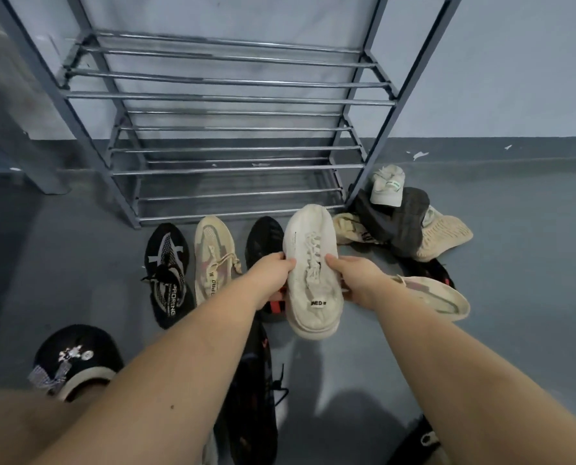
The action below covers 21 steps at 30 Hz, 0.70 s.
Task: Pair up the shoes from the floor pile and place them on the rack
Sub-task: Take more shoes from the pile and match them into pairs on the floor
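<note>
A white laced sneaker (311, 263) hangs above the floor, toe pointing at the rack. My left hand (271, 275) grips its left side and my right hand (357, 278) grips its right side. On the floor in front of the rack stand a black patterned sneaker (167, 273), a beige sneaker (212, 256) and a black sneaker (263, 239) partly behind my left hand. A beige sneaker (430, 293) lies to the right of my right wrist. The grey metal rack (233, 99) has no shoes on its bars.
A pile at the rack's right foot holds a light sneaker (387, 186), a dark grey shoe (404, 223) and a cream knit shoe (444, 236). A black shoe (253, 391) lies under my forearms. A black slipper (75, 357) sits at lower left.
</note>
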Motion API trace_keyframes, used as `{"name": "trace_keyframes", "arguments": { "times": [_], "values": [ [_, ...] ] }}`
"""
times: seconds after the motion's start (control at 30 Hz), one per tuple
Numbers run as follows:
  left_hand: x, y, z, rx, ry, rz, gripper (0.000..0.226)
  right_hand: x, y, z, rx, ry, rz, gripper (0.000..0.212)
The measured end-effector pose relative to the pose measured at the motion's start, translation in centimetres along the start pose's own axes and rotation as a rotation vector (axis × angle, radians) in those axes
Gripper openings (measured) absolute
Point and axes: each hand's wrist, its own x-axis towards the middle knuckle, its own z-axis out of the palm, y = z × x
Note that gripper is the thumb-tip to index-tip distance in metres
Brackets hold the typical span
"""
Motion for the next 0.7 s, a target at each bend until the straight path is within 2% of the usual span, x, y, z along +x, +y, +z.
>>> {"name": "trace_keyframes", "arguments": {
  "times": [0.17, 0.27, 0.33, 0.47, 0.53, 0.7],
  "values": [
    [4.1, -0.3, 1.0, -0.004, -0.022, -0.029, 0.038, 4.3, 0.0, -1.1, -0.046, 0.045, 0.012, 0.031],
    [6.9, -0.6, 1.4, -0.019, -0.022, -0.027, 0.037, 6.5, -0.6, -1.3, -0.12, 0.063, -0.045, 0.018],
    [8.4, -0.8, 1.5, -0.021, -0.017, -0.026, 0.037, 8.2, -0.9, -1.3, -0.173, 0.091, -0.082, 0.016],
    [11.2, -1.2, 1.9, -0.022, 0.017, -0.073, 0.046, 10.9, -0.6, -1.1, -0.263, 0.124, -0.098, 0.029],
    [12.4, -1.3, 2.1, -0.014, 0.06, -0.103, 0.052, 12.1, -0.1, -1.0, -0.254, 0.143, -0.088, 0.029],
    [15.4, -2.1, 2.7, 0.083, 0.105, -0.148, 0.046, 14.7, 1.1, -0.5, -0.178, 0.196, -0.047, 0.033]
  ]
}}
